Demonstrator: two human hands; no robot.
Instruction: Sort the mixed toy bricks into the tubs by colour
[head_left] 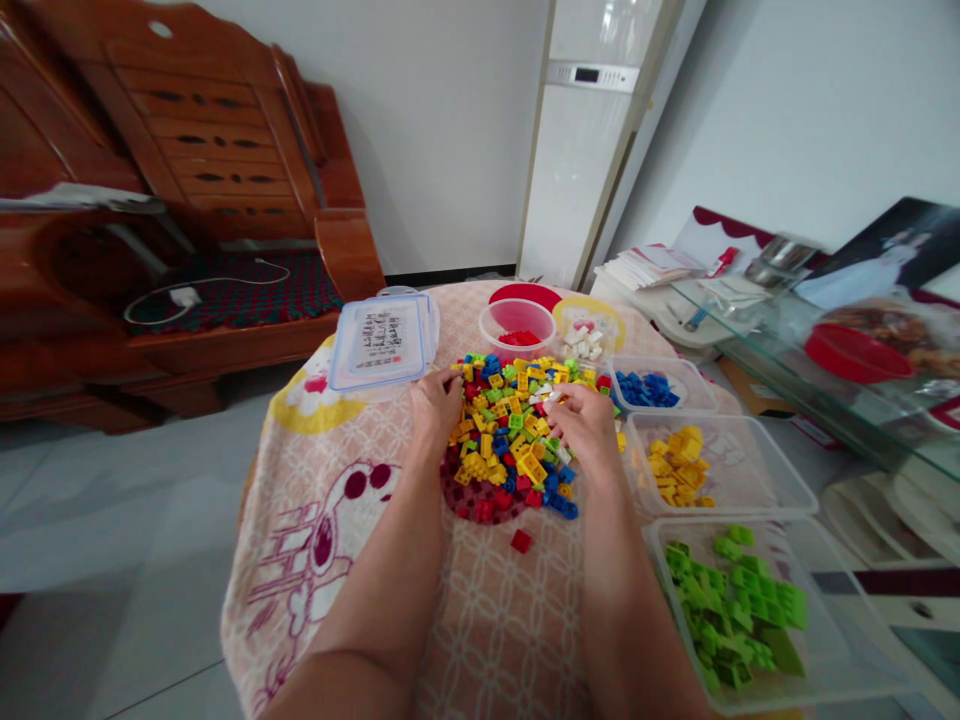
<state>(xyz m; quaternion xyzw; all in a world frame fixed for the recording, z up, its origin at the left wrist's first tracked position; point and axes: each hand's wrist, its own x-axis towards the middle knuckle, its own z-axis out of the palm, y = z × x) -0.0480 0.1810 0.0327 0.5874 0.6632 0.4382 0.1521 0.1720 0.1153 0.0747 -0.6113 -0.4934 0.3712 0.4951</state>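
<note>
A heap of mixed toy building bricks [517,425] in yellow, red, blue, green and white lies on the round table. At its left edge is my left hand [435,408], fingers curled together; whatever may be between them is hidden. My right hand [589,425] reaches over the heap's right side, thumb and fingertips closed on a white brick [553,397]. One red brick [521,541] lies apart, nearer to me. Sorted bricks fill separate containers: red ones in a round tub [487,330], white ones in a clear bag or box [611,330], and blue ones in a small box [697,383].
Yellow bricks are in a clear box [787,478] on the right, green ones in a larger box [847,665] nearer me. A blue-edged lid [382,342] lies at the back left. A glass shelf [817,380] stands close on the right, a wooden bench [225,345] at left.
</note>
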